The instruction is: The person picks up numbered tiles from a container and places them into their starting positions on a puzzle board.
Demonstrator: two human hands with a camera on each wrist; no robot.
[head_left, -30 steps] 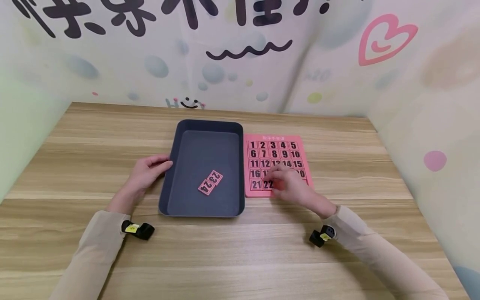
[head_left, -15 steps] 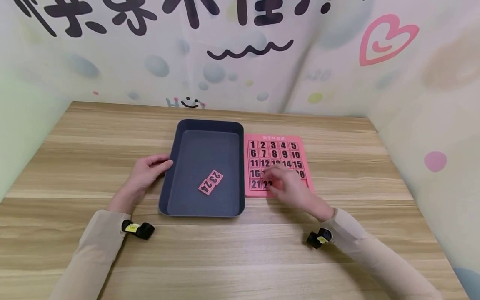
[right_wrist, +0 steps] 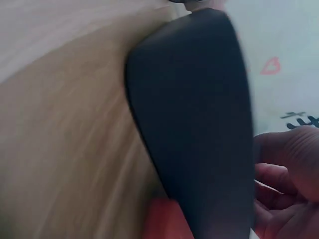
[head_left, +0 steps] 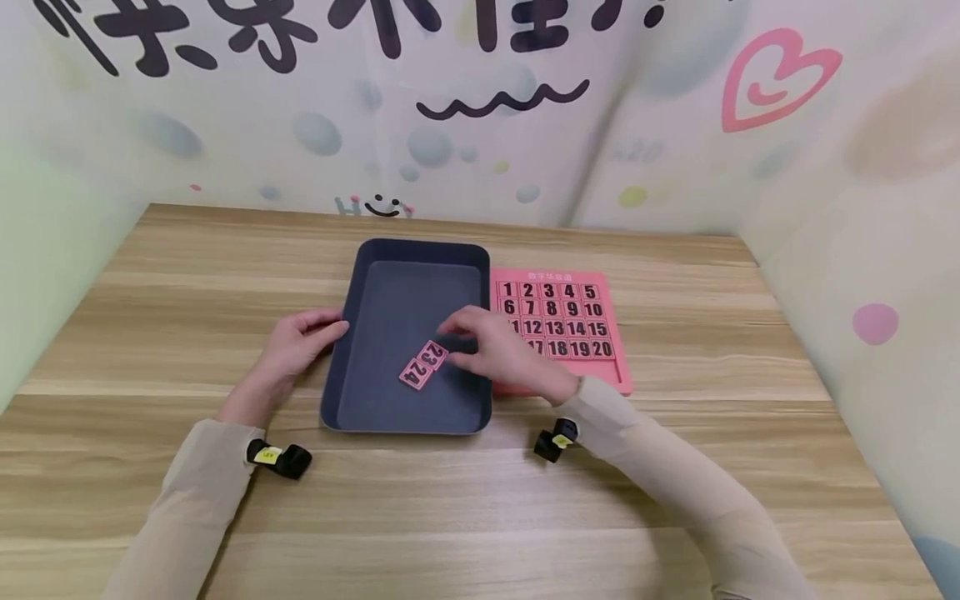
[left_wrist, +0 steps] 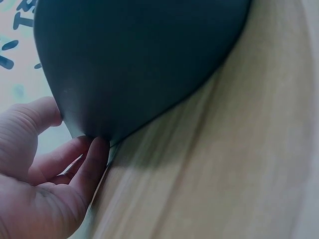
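In the head view, my left hand holds the left side of a dark grey tray, thumb on its rim. In the left wrist view, the fingertips lie against the low outside of the tray wall. My right hand hovers over the tray's right part, thumb and fingers apart beside the tile 23. That pink tile touches the tile 24 on the tray floor. Right of the tray lies a pink number puzzle board, its lower left corner hidden by my right hand and wrist.
Tiles 1 to 10 show fully in the board's upper rows, with the tile 13 below them. A bare strip shows at the board's lower right. The wooden table meets a printed wall at the back.
My right hand has left the bottom row of the puzzle board and moved left, over the tray beside tile 23. My left hand keeps its place on the tray.
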